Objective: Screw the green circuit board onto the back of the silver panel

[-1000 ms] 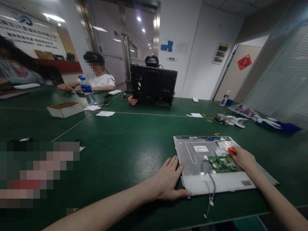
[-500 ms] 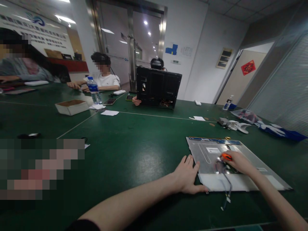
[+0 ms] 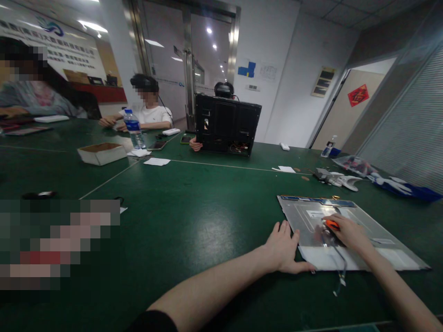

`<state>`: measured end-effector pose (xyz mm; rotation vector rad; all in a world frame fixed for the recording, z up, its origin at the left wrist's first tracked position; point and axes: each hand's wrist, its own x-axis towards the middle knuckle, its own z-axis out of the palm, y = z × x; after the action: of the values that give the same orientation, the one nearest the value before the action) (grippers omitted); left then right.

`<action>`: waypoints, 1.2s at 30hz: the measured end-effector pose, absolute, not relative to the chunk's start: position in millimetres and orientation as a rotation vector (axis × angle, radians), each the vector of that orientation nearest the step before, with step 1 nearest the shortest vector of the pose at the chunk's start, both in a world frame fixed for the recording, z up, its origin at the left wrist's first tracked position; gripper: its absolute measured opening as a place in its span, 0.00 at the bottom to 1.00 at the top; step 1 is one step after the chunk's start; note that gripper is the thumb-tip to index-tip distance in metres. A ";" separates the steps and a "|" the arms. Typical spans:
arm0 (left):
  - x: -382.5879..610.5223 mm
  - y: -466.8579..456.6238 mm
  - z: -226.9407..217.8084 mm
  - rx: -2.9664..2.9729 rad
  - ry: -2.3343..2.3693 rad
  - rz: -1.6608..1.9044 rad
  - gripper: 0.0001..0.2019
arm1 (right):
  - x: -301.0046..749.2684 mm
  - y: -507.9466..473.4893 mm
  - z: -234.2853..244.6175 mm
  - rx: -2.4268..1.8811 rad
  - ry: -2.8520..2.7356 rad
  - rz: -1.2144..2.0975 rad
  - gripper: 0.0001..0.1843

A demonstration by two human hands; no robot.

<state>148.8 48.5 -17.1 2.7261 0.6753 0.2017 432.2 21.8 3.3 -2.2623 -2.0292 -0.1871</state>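
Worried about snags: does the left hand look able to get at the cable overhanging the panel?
Probably yes: the left hand rests at the panel, and nothing visible blocks its way to the cable.

Smooth green surface (image 3: 207,193) with glossy sheen at centre, dull silvery metal panel (image 3: 377,227) at lower right, orange plastic tool (image 3: 332,224), matt black plastic casing (image 3: 228,121) at upper centre, clear plastic bottle (image 3: 134,130) at upper left
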 end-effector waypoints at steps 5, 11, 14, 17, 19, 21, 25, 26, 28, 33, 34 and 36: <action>157.8 49.0 -15.5 2.717 0.668 0.192 0.52 | 464.4 -10.4 0.9 -2.249 -1.987 -0.132 0.16; 157.8 47.8 -16.7 2.722 0.673 0.216 0.52 | 485.0 -31.7 -22.4 -2.112 -1.804 0.007 0.20; 156.8 47.7 -16.3 2.712 0.669 0.207 0.52 | 481.8 -33.6 -24.6 -2.069 -1.811 0.062 0.21; 156.4 48.0 -15.7 2.696 0.664 0.213 0.53 | 479.7 -32.9 -21.4 -2.053 -1.817 0.100 0.22; 156.2 48.5 -15.7 2.689 0.656 0.220 0.52 | 478.2 -30.9 -17.2 -2.049 -1.824 0.112 0.21; 156.0 49.4 -16.2 2.683 0.644 0.229 0.53 | 473.7 -27.4 -11.4 -2.064 -1.829 0.095 0.21; 156.7 52.5 -16.5 2.663 0.636 0.264 0.54 | 453.4 -16.5 -0.7 -2.230 -1.860 -0.041 0.20; 157.3 53.4 -16.1 2.664 0.639 0.275 0.53 | 447.6 -13.2 0.6 -2.261 -1.858 -0.062 0.20; 159.1 55.4 -14.3 2.674 0.650 0.287 0.50 | 437.7 -6.4 1.1 -2.311 -1.843 -0.098 0.19; 166.0 60.3 -10.6 2.720 0.686 0.282 0.41 | 421.5 3.4 0.5 -2.408 -1.786 -0.175 0.19; 167.4 61.3 -11.1 2.731 0.683 0.285 0.41 | 417.4 3.1 0.7 -2.414 -1.786 -0.181 0.19; 170.0 63.1 -13.6 2.754 0.668 0.287 0.39 | 406.6 0.2 0.7 -2.417 -1.802 -0.179 0.19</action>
<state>170.0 63.1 -13.6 2.7541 0.6680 0.2871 406.6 0.2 0.7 -2.4173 -1.8015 -0.1787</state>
